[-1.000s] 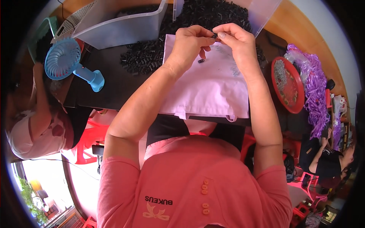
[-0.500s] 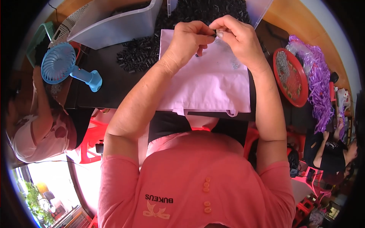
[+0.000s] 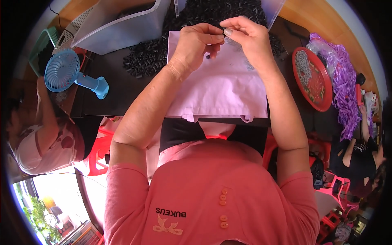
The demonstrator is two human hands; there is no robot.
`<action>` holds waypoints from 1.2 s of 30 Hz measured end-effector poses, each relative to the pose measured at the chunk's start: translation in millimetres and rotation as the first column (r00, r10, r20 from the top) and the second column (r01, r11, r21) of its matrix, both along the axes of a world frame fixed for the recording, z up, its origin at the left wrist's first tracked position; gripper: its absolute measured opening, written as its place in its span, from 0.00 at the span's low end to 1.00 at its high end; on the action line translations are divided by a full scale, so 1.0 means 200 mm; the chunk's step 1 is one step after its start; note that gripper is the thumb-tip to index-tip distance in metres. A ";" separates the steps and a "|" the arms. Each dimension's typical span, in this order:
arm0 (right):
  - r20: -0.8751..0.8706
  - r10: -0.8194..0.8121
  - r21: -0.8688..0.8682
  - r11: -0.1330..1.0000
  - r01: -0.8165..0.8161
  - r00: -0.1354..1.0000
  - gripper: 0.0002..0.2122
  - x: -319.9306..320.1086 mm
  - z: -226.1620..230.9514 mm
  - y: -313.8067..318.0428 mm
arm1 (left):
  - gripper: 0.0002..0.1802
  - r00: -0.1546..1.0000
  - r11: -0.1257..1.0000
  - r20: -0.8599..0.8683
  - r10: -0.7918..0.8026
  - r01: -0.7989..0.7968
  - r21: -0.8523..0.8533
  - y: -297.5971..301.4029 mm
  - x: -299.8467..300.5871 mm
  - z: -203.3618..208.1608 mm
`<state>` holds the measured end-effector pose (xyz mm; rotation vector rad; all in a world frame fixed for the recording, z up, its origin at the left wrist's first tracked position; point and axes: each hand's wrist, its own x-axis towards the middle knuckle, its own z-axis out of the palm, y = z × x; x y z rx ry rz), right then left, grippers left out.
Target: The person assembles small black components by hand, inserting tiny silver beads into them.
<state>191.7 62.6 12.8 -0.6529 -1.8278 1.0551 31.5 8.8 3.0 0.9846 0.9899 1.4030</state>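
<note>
Both my hands are raised over a pale pink cloth bag (image 3: 220, 94), fingertips meeting near its far edge. My left hand (image 3: 194, 44) is closed, its thumb and forefinger pinched together. A small black tube (image 3: 208, 56) shows at its curled lower fingers. My right hand (image 3: 251, 38) pinches thumb against forefinger at the same spot; whatever lies between the fingertips is too small to make out. Beyond the hands spreads a heap of short black tubes (image 3: 216, 14). Small silvery bits (image 3: 248, 64) lie on the bag beside my right wrist.
A clear plastic bin (image 3: 126, 32) stands far left, near a blue handheld fan (image 3: 92, 84). On the right are a red tray (image 3: 325, 92) with silvery pieces and a bundle of purple ribbons (image 3: 345, 94). Other people (image 3: 51, 143) sit at left and right.
My hands have shifted slightly left, and the right fingertips have changed position against the left ones. On the far right, another person has moved an arm. The bag stays under my hands.
</note>
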 end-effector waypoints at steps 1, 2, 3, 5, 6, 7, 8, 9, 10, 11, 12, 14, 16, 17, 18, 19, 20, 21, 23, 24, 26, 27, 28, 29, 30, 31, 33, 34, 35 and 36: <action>-0.001 0.000 -0.001 1.000 0.000 1.000 0.09 0.00 0.00 0.00 | 0.06 1.000 1.000 -0.001 0.000 0.000 -0.001 0.00 0.00 0.00; 0.036 -0.018 0.030 0.999 0.017 0.999 0.08 0.00 0.01 0.00 | 0.05 1.000 1.000 0.009 0.006 -0.007 0.013 0.00 0.00 0.00; 0.073 -0.036 0.062 0.998 0.032 0.997 0.07 0.00 0.02 -0.01 | 0.04 1.000 1.000 0.020 0.013 -0.014 0.027 0.01 0.00 -0.01; 0.093 -0.031 0.130 0.991 0.019 0.995 0.07 0.00 0.02 0.00 | 0.04 1.000 0.999 0.017 0.008 -0.009 0.033 0.00 0.00 0.00; 0.113 -0.026 0.199 0.980 0.003 0.993 0.07 -0.01 0.02 0.00 | 0.04 1.000 0.999 0.014 0.004 -0.005 0.039 0.00 -0.01 0.00; 0.114 -0.026 0.198 0.980 0.003 0.993 0.07 0.00 0.03 0.00 | 0.04 1.000 0.999 0.015 0.005 -0.005 0.039 0.00 -0.01 0.00; 0.142 -0.029 0.223 0.975 -0.003 0.989 0.07 0.01 0.03 0.00 | 0.04 1.000 0.999 0.017 0.003 -0.004 0.036 0.00 0.00 0.00; 0.170 -0.033 0.248 0.969 -0.011 0.985 0.08 0.01 0.03 0.00 | 0.04 1.000 0.999 0.019 0.002 -0.002 0.032 0.00 0.00 0.00; 0.172 -0.030 0.248 0.969 -0.014 0.985 0.08 0.01 0.03 0.00 | 0.04 1.000 0.999 0.021 0.005 -0.005 0.032 0.00 0.00 0.00; 0.131 -0.016 0.148 0.989 -0.004 0.991 0.08 0.01 0.03 0.00 | 0.05 1.000 1.000 -0.004 -0.005 0.005 0.029 0.00 0.00 0.01; 0.088 -0.006 0.046 0.999 0.002 0.996 0.07 0.01 0.03 -0.01 | 0.06 1.000 1.000 -0.028 -0.014 0.014 0.026 -0.01 0.00 0.01; 0.071 0.008 -0.010 1.000 -0.007 0.997 0.07 0.01 0.04 -0.01 | 0.06 0.999 1.000 -0.030 -0.012 0.013 0.028 -0.01 0.00 0.01; 0.053 0.020 -0.066 0.998 -0.017 0.998 0.07 0.02 0.04 0.00 | 0.06 0.999 1.000 -0.032 -0.011 0.012 0.029 -0.01 -0.01 0.01; 0.034 0.000 -0.083 0.997 0.003 0.999 0.07 0.02 0.03 0.01 | 0.06 1.000 1.000 -0.028 -0.008 0.009 0.023 -0.01 -0.01 0.01; 0.015 -0.022 -0.101 0.995 0.023 1.000 0.07 0.02 0.03 0.01 | 0.07 1.000 1.000 -0.023 -0.006 0.006 0.017 0.00 -0.01 0.01; 0.017 -0.020 -0.101 0.995 0.021 1.000 0.07 0.02 0.03 0.01 | 0.07 1.000 1.000 -0.021 -0.004 0.004 0.017 -0.01 -0.01 0.01; -0.030 -0.020 -0.124 0.992 0.016 0.999 0.07 0.01 0.03 0.01 | 0.07 1.000 1.000 -0.030 0.006 -0.006 0.007 -0.01 -0.01 0.02; -0.078 -0.021 -0.146 0.989 0.010 0.997 0.07 0.01 0.03 0.00 | 0.07 0.999 1.000 -0.038 0.016 -0.016 -0.002 -0.01 -0.01 0.02; -0.098 -0.019 -0.177 0.984 0.001 0.995 0.07 -0.01 0.02 -0.02 | 0.07 1.000 1.000 -0.024 0.018 -0.018 0.000 -0.01 -0.01 0.00; -0.119 -0.018 -0.208 0.978 -0.007 0.993 0.06 -0.02 0.02 -0.02 | 0.06 1.000 1.000 -0.011 0.019 -0.019 0.002 -0.01 -0.01 0.00; -0.122 -0.019 -0.223 0.975 -0.008 0.992 0.06 -0.02 0.02 -0.02 | 0.06 1.000 1.000 0.011 0.013 -0.013 0.010 -0.01 -0.01 0.00; -0.126 -0.022 -0.238 0.971 -0.009 0.992 0.06 -0.02 0.02 -0.03 | 0.06 0.999 1.000 0.032 0.006 -0.006 0.017 -0.01 -0.01 0.00; -0.124 -0.020 -0.237 0.971 -0.010 0.992 0.06 -0.02 0.02 -0.03 | 0.06 0.999 1.000 0.034 0.008 -0.008 0.018 -0.01 -0.01 0.00; -0.123 -0.026 -0.244 0.970 -0.005 0.992 0.07 -0.02 0.03 -0.03 | 0.06 0.999 1.000 0.040 0.011 -0.012 0.015 -0.01 -0.01 0.00; -0.123 -0.032 -0.251 0.968 0.000 0.992 0.07 -0.02 0.03 -0.03 | 0.06 0.999 1.000 0.047 0.015 -0.015 0.012 -0.01 -0.01 0.00; -0.122 -0.031 -0.251 0.968 -0.001 0.992 0.07 -0.02 0.02 -0.03 | 0.06 0.999 1.000 0.048 0.015 -0.016 0.012 -0.01 0.00 0.00; -0.128 -0.012 -0.259 0.966 -0.022 0.992 0.07 -0.02 0.02 -0.03 | 0.06 0.999 0.999 0.018 0.046 -0.046 0.005 -0.02 0.00 0.01; -0.127 -0.012 -0.259 0.966 -0.022 0.992 0.07 -0.02 0.02 -0.03 | 0.06 0.999 0.999 0.019 0.046 -0.046 0.004 -0.02 0.01 0.01; -0.120 -0.003 -0.262 0.965 -0.029 0.993 0.07 -0.02 0.02 -0.03 | 0.05 0.998 0.998 -0.010 0.064 -0.064 0.015 -0.02 0.01 0.01; -0.114 0.007 -0.265 0.964 -0.037 0.993 0.07 -0.02 0.02 -0.02 | 0.05 0.996 0.996 -0.040 0.082 -0.081 0.027 -0.02 0.02 0.01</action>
